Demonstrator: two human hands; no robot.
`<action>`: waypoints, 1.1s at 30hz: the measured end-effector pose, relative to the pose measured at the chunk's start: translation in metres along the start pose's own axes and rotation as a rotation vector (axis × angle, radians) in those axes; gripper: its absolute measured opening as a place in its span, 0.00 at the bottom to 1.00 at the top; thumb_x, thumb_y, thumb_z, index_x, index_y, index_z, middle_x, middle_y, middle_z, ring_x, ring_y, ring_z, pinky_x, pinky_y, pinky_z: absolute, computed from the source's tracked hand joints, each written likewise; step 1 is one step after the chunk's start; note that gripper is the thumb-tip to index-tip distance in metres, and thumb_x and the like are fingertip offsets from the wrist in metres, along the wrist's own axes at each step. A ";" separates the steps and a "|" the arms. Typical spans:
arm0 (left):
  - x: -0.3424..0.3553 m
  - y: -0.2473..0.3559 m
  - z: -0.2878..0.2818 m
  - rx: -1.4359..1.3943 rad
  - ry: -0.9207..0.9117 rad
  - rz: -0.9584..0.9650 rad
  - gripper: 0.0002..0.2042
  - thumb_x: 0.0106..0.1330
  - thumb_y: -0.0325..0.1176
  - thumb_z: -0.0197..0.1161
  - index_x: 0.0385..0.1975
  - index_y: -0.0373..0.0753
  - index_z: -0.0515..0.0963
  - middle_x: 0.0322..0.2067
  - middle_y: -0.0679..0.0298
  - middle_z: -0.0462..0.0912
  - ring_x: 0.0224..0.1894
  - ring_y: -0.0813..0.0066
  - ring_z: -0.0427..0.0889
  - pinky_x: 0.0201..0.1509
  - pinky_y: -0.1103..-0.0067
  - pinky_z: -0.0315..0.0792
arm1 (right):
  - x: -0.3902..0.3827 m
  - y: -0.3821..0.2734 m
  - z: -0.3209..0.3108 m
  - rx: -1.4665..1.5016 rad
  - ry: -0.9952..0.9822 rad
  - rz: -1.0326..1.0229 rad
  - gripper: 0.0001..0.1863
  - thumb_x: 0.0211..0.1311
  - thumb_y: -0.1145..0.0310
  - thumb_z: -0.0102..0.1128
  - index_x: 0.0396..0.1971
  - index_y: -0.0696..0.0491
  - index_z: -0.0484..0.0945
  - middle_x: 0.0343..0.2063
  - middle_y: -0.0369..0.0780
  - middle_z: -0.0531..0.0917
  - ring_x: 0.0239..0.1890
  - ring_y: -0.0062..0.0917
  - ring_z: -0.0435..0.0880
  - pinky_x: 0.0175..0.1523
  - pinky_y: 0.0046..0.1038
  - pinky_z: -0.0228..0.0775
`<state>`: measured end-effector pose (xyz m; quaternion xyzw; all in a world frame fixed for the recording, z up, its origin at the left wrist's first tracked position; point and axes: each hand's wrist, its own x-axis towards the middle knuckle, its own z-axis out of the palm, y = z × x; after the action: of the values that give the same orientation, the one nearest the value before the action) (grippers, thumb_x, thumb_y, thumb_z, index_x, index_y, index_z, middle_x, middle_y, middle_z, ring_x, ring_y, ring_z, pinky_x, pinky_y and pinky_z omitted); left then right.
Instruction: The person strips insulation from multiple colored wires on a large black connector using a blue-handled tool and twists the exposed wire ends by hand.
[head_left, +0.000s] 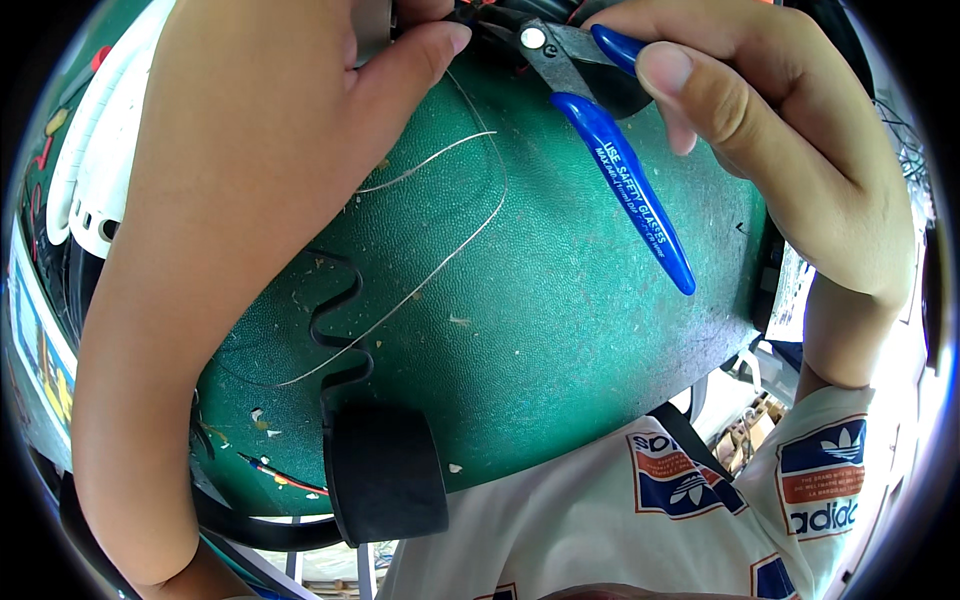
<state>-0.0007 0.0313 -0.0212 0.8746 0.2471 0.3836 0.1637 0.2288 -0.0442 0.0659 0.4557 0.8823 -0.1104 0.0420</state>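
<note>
My right hand (770, 120) grips a pair of flush cutters (622, 185) with blue handles, its thumb pressed on the upper handle. The lower handle slants out over the green work mat (560, 340). The cutters' metal jaws reach toward my left hand (405, 70) at the top edge. There my left thumb and fingers are closed around something dark by the jaw tips, too cut off to make out. Below the hands, a thin silvery wire (440, 262) curves in a loose loop across the mat.
At the near edge of the mat stands a wide black band-like piece (388, 470) with a wavy black strip (345, 310) rising from it. A few thin coloured wires (285, 478) and pale scraps lie nearby. Left of my forearm is a white curved object (95, 150).
</note>
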 end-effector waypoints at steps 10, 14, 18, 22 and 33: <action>0.004 0.003 -0.003 -0.028 0.020 -0.011 0.07 0.50 0.22 0.71 0.26 0.33 0.79 0.48 0.46 0.72 0.51 0.48 0.75 0.55 0.66 0.68 | 0.003 0.000 -0.006 -0.006 -0.022 -0.017 0.24 0.61 0.55 0.67 0.51 0.56 0.80 0.33 0.43 0.83 0.30 0.29 0.82 0.35 0.25 0.71; -0.005 -0.006 0.003 0.087 0.026 0.059 0.07 0.50 0.22 0.71 0.25 0.33 0.79 0.48 0.47 0.72 0.51 0.48 0.75 0.54 0.66 0.68 | 0.004 0.000 -0.008 -0.008 -0.036 -0.023 0.23 0.61 0.56 0.67 0.50 0.56 0.80 0.32 0.43 0.83 0.30 0.30 0.82 0.35 0.26 0.71; -0.007 -0.011 0.004 0.019 0.052 0.054 0.07 0.50 0.23 0.72 0.25 0.34 0.78 0.48 0.47 0.72 0.51 0.48 0.75 0.54 0.66 0.68 | 0.005 0.000 -0.010 -0.010 -0.043 -0.026 0.22 0.62 0.56 0.66 0.49 0.56 0.80 0.32 0.44 0.83 0.29 0.31 0.82 0.35 0.27 0.71; 0.004 0.002 0.000 0.049 0.029 0.057 0.08 0.50 0.24 0.72 0.26 0.34 0.79 0.49 0.47 0.73 0.52 0.48 0.76 0.54 0.65 0.69 | 0.005 0.001 -0.013 -0.009 -0.049 -0.028 0.22 0.62 0.57 0.66 0.49 0.56 0.80 0.31 0.44 0.83 0.29 0.32 0.82 0.35 0.28 0.71; 0.000 -0.008 0.006 0.212 0.128 0.321 0.07 0.51 0.25 0.71 0.30 0.36 0.82 0.49 0.49 0.76 0.51 0.49 0.77 0.55 0.62 0.68 | 0.014 0.007 -0.024 -0.010 -0.093 -0.062 0.20 0.64 0.58 0.64 0.47 0.57 0.79 0.30 0.45 0.82 0.29 0.34 0.81 0.34 0.29 0.71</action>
<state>0.0015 0.0376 -0.0293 0.8890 0.1537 0.4313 -0.0086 0.2270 -0.0229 0.0858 0.4224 0.8935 -0.1284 0.0817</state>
